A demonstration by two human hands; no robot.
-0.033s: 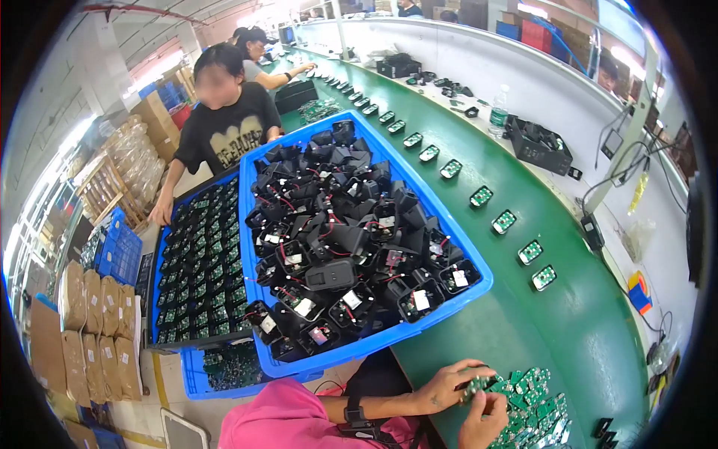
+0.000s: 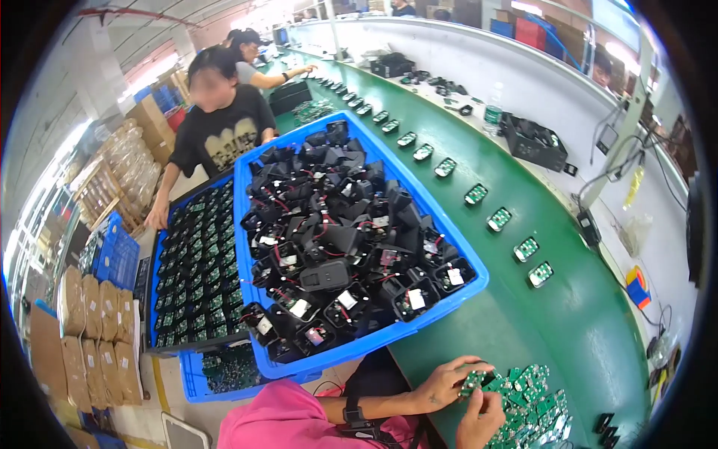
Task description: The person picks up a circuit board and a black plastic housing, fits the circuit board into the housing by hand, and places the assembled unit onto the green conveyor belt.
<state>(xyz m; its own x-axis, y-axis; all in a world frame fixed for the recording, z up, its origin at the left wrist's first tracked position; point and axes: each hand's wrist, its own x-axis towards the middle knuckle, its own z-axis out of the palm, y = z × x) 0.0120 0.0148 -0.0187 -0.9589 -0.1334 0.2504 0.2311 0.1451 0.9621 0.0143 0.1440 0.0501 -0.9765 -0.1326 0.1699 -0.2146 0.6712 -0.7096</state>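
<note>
My left hand [image 2: 447, 383] holds a small green circuit board [image 2: 470, 384], with its fingers curled over the top. A dark part shows beside the board, partly hidden by the fingers. From below, my right hand [image 2: 481, 420] has its fingers bent together at the board's lower right edge; exactly what its fingertips pinch is partly hidden. Right beside both hands lies a heap of loose green circuit boards [image 2: 529, 404] on the green bench [image 2: 591, 352].
A blue crate [image 2: 389, 340] heaped with black housings and red wires stands left of my hands. Housings with boards [image 2: 540, 274] line the bench. A co-worker [image 2: 232, 120] touches a tray of boards [image 2: 194, 262]; another person reaches over the bench farther back. Black pieces [image 2: 604, 430] lie lower right.
The whole view has shifted slightly. The board in my left hand appears a little more turned toward me, and my right fingers sit slightly differently against it.
</note>
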